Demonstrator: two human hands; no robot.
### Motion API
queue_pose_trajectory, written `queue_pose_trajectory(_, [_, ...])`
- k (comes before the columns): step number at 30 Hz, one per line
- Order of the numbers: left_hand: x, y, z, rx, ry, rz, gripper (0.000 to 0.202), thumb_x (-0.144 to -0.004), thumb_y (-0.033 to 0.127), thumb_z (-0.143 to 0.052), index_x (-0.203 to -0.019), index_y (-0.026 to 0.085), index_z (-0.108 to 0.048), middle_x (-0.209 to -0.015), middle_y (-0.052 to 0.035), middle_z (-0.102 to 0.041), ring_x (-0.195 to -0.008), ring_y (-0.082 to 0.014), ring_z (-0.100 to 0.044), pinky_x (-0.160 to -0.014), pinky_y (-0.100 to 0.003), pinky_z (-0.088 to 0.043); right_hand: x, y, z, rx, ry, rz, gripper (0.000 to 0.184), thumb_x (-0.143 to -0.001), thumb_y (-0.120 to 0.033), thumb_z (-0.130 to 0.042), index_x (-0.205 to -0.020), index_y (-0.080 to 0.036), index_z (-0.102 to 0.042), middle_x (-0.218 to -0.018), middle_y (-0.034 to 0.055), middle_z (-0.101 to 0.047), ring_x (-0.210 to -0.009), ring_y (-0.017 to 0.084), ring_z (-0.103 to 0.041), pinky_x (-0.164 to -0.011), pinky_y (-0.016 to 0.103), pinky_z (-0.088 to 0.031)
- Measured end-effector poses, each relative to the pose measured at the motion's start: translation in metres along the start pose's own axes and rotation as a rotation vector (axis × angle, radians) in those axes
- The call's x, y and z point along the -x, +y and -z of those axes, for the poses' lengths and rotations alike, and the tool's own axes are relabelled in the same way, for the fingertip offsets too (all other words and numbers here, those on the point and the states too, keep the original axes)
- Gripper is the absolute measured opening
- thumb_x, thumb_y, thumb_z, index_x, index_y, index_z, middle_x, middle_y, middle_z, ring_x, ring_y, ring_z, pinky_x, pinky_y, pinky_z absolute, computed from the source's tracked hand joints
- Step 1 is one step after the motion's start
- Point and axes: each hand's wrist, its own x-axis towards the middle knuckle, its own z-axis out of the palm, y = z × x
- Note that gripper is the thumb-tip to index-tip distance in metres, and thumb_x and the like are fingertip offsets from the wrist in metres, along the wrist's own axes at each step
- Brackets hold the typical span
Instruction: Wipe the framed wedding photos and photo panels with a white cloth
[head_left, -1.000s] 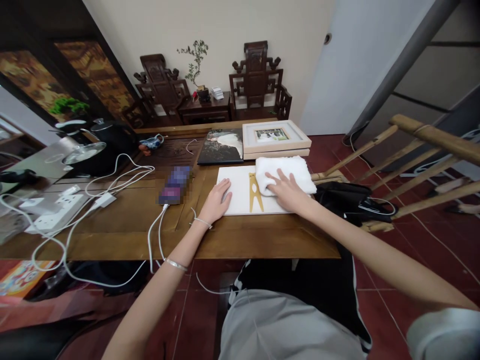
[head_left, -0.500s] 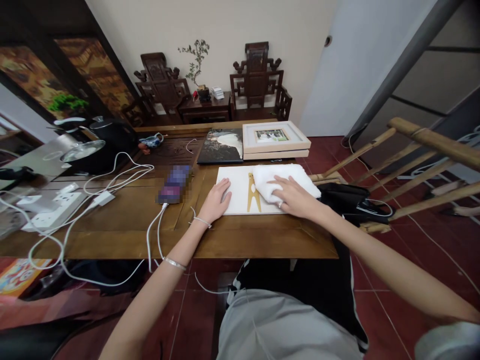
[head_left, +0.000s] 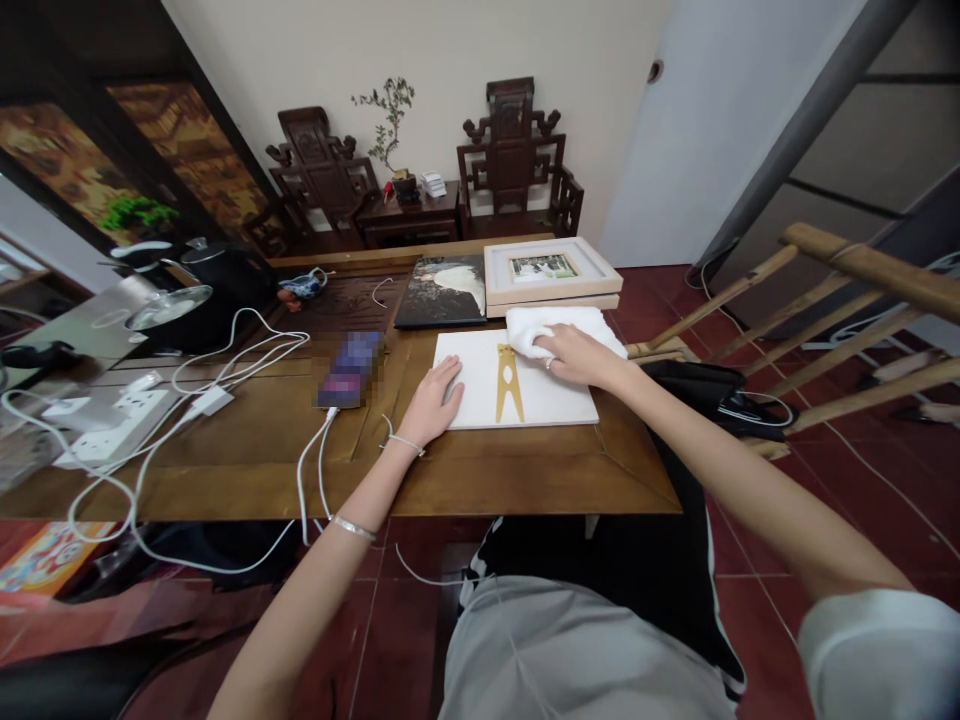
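A flat white board [head_left: 472, 395] lies on the wooden table, with a gold, clothespin-shaped figure [head_left: 508, 388] on its face. On the board's left edge rests my left hand [head_left: 433, 405], its fingers stretched out flat. My right hand [head_left: 574, 352] grips a folded white cloth [head_left: 525, 325] over the board's upper right part. The cloth covers the far right corner of the board and reaches past its edge. Part of the right fingers sinks into the cloth.
Behind the board are a dark photo panel [head_left: 442, 290] and stacked picture frames [head_left: 553, 272]. A phone [head_left: 349, 370] on a white cable, a power strip [head_left: 124, 425] and a pot [head_left: 169, 310] occupy the left. A bamboo chair [head_left: 832, 320] with a black bag [head_left: 697, 390] stands right.
My right hand and the cloth have moved up and slightly left, away from me, uncovering the board's lower right part. My left hand stays at the left edge.
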Motion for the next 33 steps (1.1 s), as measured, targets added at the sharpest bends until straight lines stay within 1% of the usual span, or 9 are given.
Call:
queue_pose_trajectory(5, [0.000, 0.000, -0.001, 0.001, 0.006, -0.002, 0.044, -0.094, 0.028, -0.046, -0.132, 0.012, -0.060, -0.146, -0.0159, -0.054, -0.141, -0.0271, -0.046, -0.119, -0.050, -0.033, 0.058, -0.041, -0.003, -0.018, -0.018, 0.019, 0.040, -0.081, -0.008, -0.049, -0.117, -0.013, -0.066, -0.133, 0.0219, -0.059, -0.138, 0.039, -0.039, -0.109, 0.061, -0.031])
queue_pose_trajectory(9, [0.000, 0.000, -0.003, 0.006, 0.003, -0.005, 0.044, -0.093, 0.027, -0.046, -0.132, 0.010, -0.060, -0.146, -0.0176, -0.054, -0.141, -0.0285, -0.045, -0.119, -0.050, -0.033, 0.111, -0.070, 0.001, -0.075, -0.001, 0.111, 0.041, -0.074, -0.002, -0.050, -0.106, -0.019, -0.068, -0.137, 0.0152, -0.059, -0.142, 0.038, -0.036, -0.111, 0.064, -0.030])
queue_pose_trajectory(12, [0.000, 0.000, -0.003, 0.009, 0.007, -0.001, 0.044, -0.093, 0.027, -0.047, -0.131, 0.009, -0.060, -0.146, -0.0178, -0.054, -0.141, -0.0289, -0.045, -0.120, -0.050, -0.033, 0.126, -0.072, 0.009, -0.126, -0.004, 0.155, 0.038, -0.073, -0.002, -0.049, -0.101, -0.020, -0.068, -0.135, 0.0148, -0.060, -0.139, 0.036, -0.041, -0.109, 0.059, -0.036])
queue_pose_trajectory(15, [0.000, 0.000, -0.003, 0.018, 0.011, -0.001, 0.043, -0.093, 0.027, -0.047, -0.131, 0.011, -0.060, -0.146, -0.0170, -0.054, -0.141, -0.0286, -0.045, -0.120, -0.050, -0.032, 0.110, -0.057, 0.015, -0.196, -0.001, 0.109, 0.032, -0.082, -0.009, -0.046, -0.104, -0.020, -0.067, -0.122, 0.0150, -0.066, -0.119, 0.031, -0.057, -0.098, 0.046, -0.046])
queue_pose_trajectory(18, [0.000, -0.001, -0.003, 0.020, 0.002, -0.003, 0.044, -0.094, 0.027, -0.046, -0.131, 0.010, -0.060, -0.146, -0.0181, -0.053, -0.141, -0.0290, -0.045, -0.120, -0.050, -0.032, 0.072, -0.035, 0.015, -0.233, 0.008, 0.024, 0.034, -0.084, -0.012, -0.044, -0.109, -0.018, -0.065, -0.109, 0.0133, -0.069, -0.101, 0.029, -0.062, -0.087, 0.039, -0.048])
queue_pose_trajectory(22, [0.000, -0.001, -0.002, 0.023, -0.003, 0.003, 0.045, -0.094, 0.029, -0.046, -0.132, 0.008, -0.060, -0.146, -0.0190, -0.053, -0.141, -0.0287, -0.045, -0.120, -0.050, -0.032, 0.009, -0.023, 0.010, -0.230, 0.068, -0.054, 0.034, -0.087, -0.014, -0.042, -0.113, -0.016, -0.065, -0.115, 0.0147, -0.069, -0.101, 0.030, -0.061, -0.087, 0.038, -0.045])
queue_pose_trajectory(25, [0.000, 0.002, -0.001, 0.047, -0.002, 0.021, 0.045, -0.095, 0.031, -0.046, -0.131, 0.009, -0.061, -0.146, -0.0181, -0.053, -0.141, -0.0284, -0.045, -0.121, -0.048, -0.030, -0.031, -0.038, 0.005, -0.224, 0.042, -0.079, 0.035, -0.090, -0.014, -0.042, -0.116, -0.016, -0.065, -0.119, 0.0147, -0.069, -0.106, 0.031, -0.061, -0.091, 0.042, -0.044])
queue_pose_trajectory(28, [0.000, 0.006, 0.002, 0.170, 0.071, 0.100, 0.049, -0.101, 0.039, -0.036, -0.137, 0.011, -0.055, -0.145, -0.0158, -0.055, -0.139, -0.0259, -0.048, -0.120, -0.046, -0.032, -0.050, -0.069, -0.002, -0.171, 0.019, -0.052, 0.040, -0.090, -0.012, -0.044, -0.123, -0.017, -0.063, -0.127, 0.0169, -0.065, -0.120, 0.035, -0.055, -0.099, 0.057, -0.040])
queue_pose_trajectory(33, [-0.002, 0.005, 0.003, 0.399, 0.226, 0.184, 0.066, -0.104, 0.055, -0.009, -0.153, 0.019, -0.036, -0.154, -0.0089, -0.046, -0.143, -0.0192, -0.042, -0.119, -0.037, -0.034, -0.020, -0.123, -0.020, 0.042, -0.003, 0.110, 0.038, -0.090, -0.012, -0.049, -0.123, -0.017, -0.065, -0.146, 0.0206, -0.049, -0.143, 0.045, -0.029, -0.104, 0.077, -0.024])
